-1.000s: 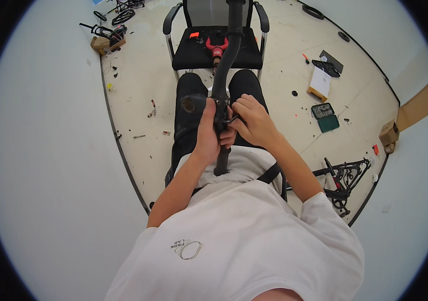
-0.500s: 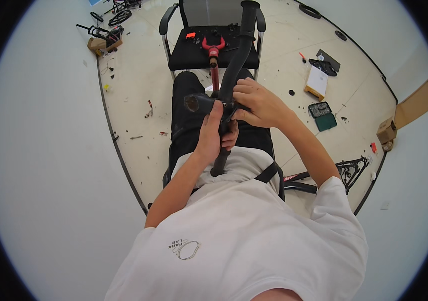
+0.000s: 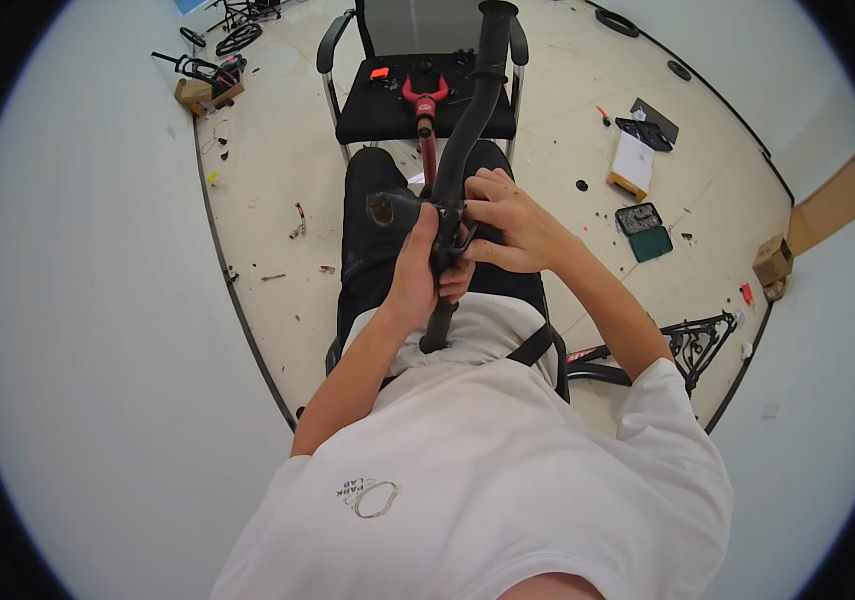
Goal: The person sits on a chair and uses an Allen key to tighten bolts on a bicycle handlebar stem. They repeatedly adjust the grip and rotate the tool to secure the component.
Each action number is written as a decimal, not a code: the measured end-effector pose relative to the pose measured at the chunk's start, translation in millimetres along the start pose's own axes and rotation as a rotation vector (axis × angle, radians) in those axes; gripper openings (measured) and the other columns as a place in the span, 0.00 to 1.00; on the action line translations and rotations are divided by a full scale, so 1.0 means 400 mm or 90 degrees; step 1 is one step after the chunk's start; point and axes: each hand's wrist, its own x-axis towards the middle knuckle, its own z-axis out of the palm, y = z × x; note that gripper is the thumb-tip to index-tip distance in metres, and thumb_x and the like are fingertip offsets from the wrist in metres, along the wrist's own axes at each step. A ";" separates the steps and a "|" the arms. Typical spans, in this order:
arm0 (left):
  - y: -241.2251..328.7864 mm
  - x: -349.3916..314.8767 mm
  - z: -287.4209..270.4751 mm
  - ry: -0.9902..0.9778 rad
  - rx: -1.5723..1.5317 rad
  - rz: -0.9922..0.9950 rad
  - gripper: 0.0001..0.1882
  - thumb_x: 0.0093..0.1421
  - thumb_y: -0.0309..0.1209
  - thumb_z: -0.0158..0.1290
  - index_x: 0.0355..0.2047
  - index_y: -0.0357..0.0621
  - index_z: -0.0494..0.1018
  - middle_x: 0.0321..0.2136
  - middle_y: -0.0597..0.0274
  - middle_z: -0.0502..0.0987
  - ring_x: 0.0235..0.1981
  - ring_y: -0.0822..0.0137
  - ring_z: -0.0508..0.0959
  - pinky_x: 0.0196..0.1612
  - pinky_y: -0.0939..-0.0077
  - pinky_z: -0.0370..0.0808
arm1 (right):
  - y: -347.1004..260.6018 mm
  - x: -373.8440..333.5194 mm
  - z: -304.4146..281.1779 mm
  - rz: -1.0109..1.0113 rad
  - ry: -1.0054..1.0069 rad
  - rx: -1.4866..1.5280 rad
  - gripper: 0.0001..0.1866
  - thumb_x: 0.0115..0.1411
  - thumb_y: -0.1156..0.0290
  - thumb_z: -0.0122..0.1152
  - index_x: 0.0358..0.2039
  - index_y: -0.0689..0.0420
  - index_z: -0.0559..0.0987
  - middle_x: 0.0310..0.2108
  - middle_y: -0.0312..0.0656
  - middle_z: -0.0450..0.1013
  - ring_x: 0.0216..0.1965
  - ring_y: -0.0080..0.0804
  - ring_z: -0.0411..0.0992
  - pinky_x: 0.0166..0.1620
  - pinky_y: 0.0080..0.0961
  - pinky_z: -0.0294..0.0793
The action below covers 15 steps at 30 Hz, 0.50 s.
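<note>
I sit with a black bicycle handlebar (image 3: pixel 475 110) standing almost upright over my lap, its stem (image 3: pixel 394 209) pointing left. My left hand (image 3: pixel 419 272) is wrapped around the bar just below the stem clamp. My right hand (image 3: pixel 509 222) grips the clamp area from the right, fingers pinched on a small part there that I cannot make out. The bar's lower end rests against my white shirt. A red tool (image 3: pixel 425 108) sticks up behind the bar, from the black chair (image 3: pixel 387 98) in front of me.
The chair seat carries small dark parts and an orange item (image 3: pixel 379 73). On the floor lie a green case (image 3: pixel 643 230), a white box (image 3: pixel 631 163), a black tray (image 3: pixel 651 127), cardboard boxes (image 3: pixel 771 262), a black metal rack (image 3: pixel 695 341) at right and bicycle parts (image 3: pixel 209 80) at far left.
The handlebar has tilted a little and risen in the picture. My right hand has shifted its fingers on the clamp. The left hand keeps its grip.
</note>
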 end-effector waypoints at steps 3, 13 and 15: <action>-0.007 -0.003 0.003 0.003 -0.022 -0.018 0.32 0.63 0.64 0.31 0.27 0.47 0.64 0.10 0.70 0.59 0.08 0.78 0.58 0.12 0.83 0.56 | -0.003 -0.006 -0.003 0.010 -0.011 0.022 0.23 0.52 0.51 0.60 0.27 0.63 0.75 0.28 0.44 0.61 0.34 0.41 0.60 0.43 0.33 0.57; -0.010 0.000 0.009 0.125 0.036 -0.007 0.32 0.62 0.65 0.32 0.27 0.47 0.65 0.09 0.72 0.57 0.08 0.78 0.57 0.12 0.83 0.54 | -0.021 -0.022 0.008 0.122 -0.047 0.100 0.26 0.55 0.47 0.55 0.25 0.63 0.74 0.24 0.43 0.58 0.31 0.40 0.58 0.39 0.33 0.56; -0.016 -0.002 0.008 0.131 0.066 -0.021 0.33 0.62 0.66 0.29 0.29 0.50 0.66 0.09 0.73 0.56 0.08 0.77 0.55 0.12 0.82 0.52 | -0.021 -0.025 0.011 0.132 -0.054 0.111 0.27 0.55 0.46 0.55 0.25 0.64 0.73 0.25 0.44 0.57 0.31 0.40 0.58 0.37 0.34 0.55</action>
